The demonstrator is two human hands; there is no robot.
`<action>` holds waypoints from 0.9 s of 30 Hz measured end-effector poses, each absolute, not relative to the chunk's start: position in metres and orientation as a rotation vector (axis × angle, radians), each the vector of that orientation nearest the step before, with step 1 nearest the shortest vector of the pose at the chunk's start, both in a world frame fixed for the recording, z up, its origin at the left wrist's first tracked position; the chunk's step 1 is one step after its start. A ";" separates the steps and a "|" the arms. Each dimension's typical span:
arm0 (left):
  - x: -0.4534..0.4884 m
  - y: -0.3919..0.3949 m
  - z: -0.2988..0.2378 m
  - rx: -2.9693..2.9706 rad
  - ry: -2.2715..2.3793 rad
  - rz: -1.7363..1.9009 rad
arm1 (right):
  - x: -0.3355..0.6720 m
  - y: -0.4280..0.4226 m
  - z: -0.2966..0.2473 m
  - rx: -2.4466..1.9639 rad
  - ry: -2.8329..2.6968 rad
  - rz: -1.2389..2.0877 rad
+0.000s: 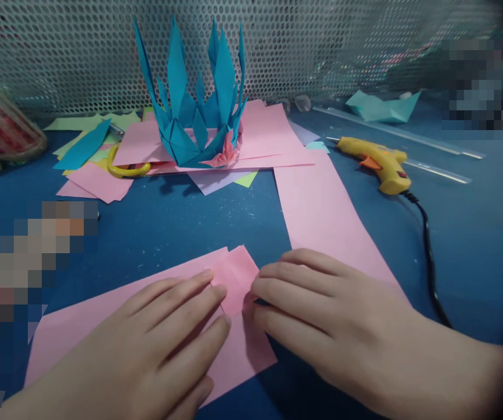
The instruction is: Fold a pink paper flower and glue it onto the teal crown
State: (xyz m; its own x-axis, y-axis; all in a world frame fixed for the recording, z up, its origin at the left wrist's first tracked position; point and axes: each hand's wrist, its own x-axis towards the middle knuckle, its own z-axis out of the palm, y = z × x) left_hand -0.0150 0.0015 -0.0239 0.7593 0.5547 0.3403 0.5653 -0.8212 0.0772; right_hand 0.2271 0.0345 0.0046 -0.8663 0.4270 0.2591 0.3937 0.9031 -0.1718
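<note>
A pink paper sheet (238,274) lies on the blue table (168,221) in front of me, its far corner folded over. My left hand (164,338) rests flat on the sheet, fingers stretched toward the fold. My right hand (321,309) lies beside it, fingertips pressing the folded edge from the right. Neither hand grips anything. Further back stands a spiky blue origami crown (194,111) with a small pink folded flower (225,153) at its base.
A long pink strip (321,210) runs back to loose pink, green and purple sheets. Yellow-handled scissors (124,168) lie at left, a yellow glue gun (377,163) with black cord (428,256) and clear glue sticks at right. A mesh wall (303,52) closes the back.
</note>
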 end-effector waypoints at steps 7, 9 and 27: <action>-0.019 -0.002 -0.023 -2.942 -0.954 -0.505 | 0.229 0.038 0.006 -0.735 -2.733 0.023; -0.020 -0.003 -0.022 -2.945 -0.947 -0.501 | 0.231 0.041 0.004 -0.766 -2.698 -0.030; -0.021 -0.005 -0.017 -2.943 -1.095 -0.595 | 0.225 0.047 -0.008 -1.109 -2.164 0.970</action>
